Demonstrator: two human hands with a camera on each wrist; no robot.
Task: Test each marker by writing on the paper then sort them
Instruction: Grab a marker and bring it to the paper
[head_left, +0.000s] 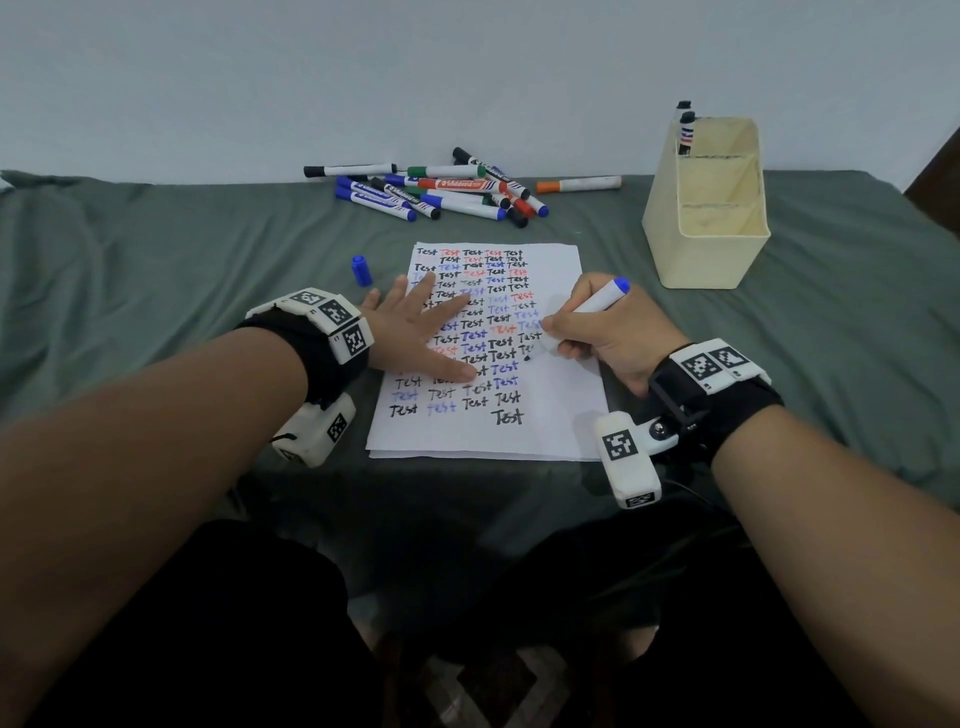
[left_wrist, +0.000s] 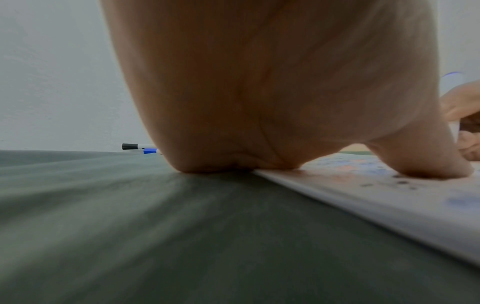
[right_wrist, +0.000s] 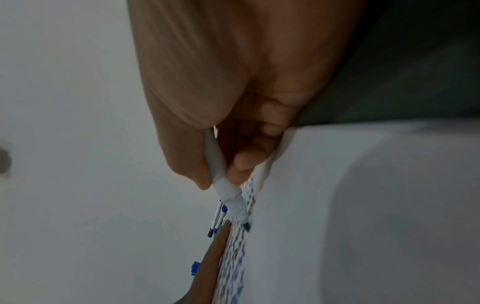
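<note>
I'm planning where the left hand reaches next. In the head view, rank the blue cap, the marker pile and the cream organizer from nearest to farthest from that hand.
From the left hand:
1. Blue cap, just beyond it, on the cloth.
2. Marker pile, farther back by the wall.
3. Cream organizer, far right, past the paper.

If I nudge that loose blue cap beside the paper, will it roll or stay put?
The blue cap looks round and small, so it would probably roll or skid lightly. The soft green cloth may slow it.

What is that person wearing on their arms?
Bare forearms, no sleeves. Each wrist has a black strap carrying white blocks printed with black-and-white square codes. A white camera box hangs under each wrist, and a thin dark cable trails from the right one.
</note>
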